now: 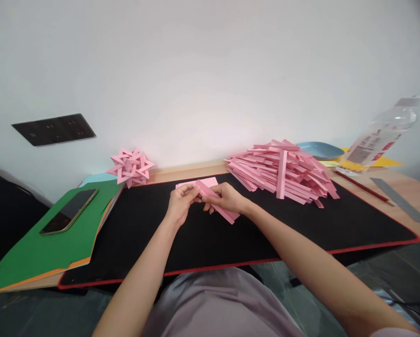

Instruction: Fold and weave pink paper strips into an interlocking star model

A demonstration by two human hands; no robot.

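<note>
Between my two hands, above the black mat, is a folded pink paper strip [227, 213], slanting down to the right. My left hand [182, 200] pinches its upper left end between thumb and fingers. Partway along the strip, my right hand [227, 197] grips it, thumb on top. Just behind the hands lies more pink paper [210, 181], partly hidden by the fingers. A large heap of folded pink strips [280, 171] sits to the right, beyond my right hand. To the left stands a pink paper star [131, 167] made of interlocked strips.
The black mat [136, 243] has a red edge. On the left, a phone [69, 211] rests on green paper sheets [27, 252]. At the right are a blue dish [320, 150], a plastic bottle [380, 133], a pencil [364, 188] and a ruler [401, 201]. A wall socket panel [54, 129] is behind.
</note>
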